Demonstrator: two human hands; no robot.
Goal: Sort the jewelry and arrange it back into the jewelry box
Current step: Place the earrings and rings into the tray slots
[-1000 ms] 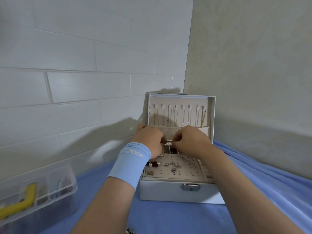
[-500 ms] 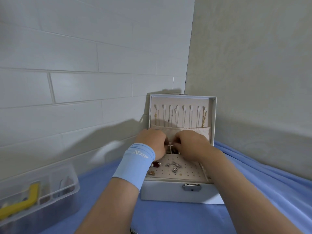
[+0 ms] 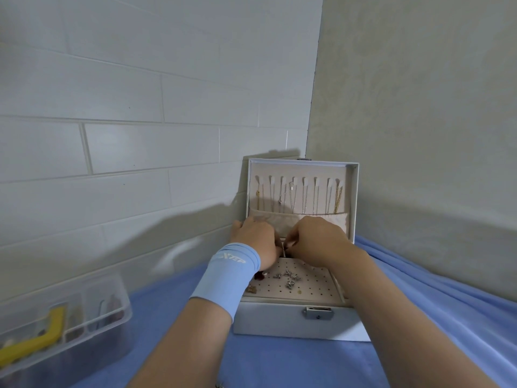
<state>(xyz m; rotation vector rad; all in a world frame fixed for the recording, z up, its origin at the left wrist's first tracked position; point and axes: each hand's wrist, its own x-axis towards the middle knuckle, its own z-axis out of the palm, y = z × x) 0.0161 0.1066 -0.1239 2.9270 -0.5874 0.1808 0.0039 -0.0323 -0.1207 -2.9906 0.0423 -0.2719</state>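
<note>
A white tiled wall (image 3: 140,141) meets a rough beige plaster wall (image 3: 419,107) in a corner, and a soft blue cloth (image 3: 279,365) covers the surface below. The jewelry box (image 3: 279,322), pale and leather-look with a metal latch (image 3: 318,314) on its front, sits at about 5 o'clock from the middle of the view. Its lid (image 3: 354,191) stands open at the box's 12 o'clock.

Thin necklaces (image 3: 292,197) hang from a row of hooks inside the lid, their ends tucked into a gathered fabric pocket (image 3: 282,221). A chunkier gold chain (image 3: 338,200) hangs at the 3 o'clock end. The tray is a beige perforated earring panel (image 3: 310,284) with small silver studs (image 3: 289,277) set near its middle.

The left hand (image 3: 256,236), above a light-blue wristband (image 3: 226,273), and the right hand (image 3: 319,238) meet over the rear of the tray, at the panel's 12 o'clock. All the fingers are curled inward with the tips close together. They seem to be working a tiny piece, but I cannot tell whether either hand pinches anything.

The step looks like seating a small item in a rear compartment, with much already sorted. The next move calls for a fine, steady pinch, since such pieces are light and slip easily.

A clear plastic organizer (image 3: 84,312) holding a yellow tool (image 3: 33,343) sits at 8 o'clock.
</note>
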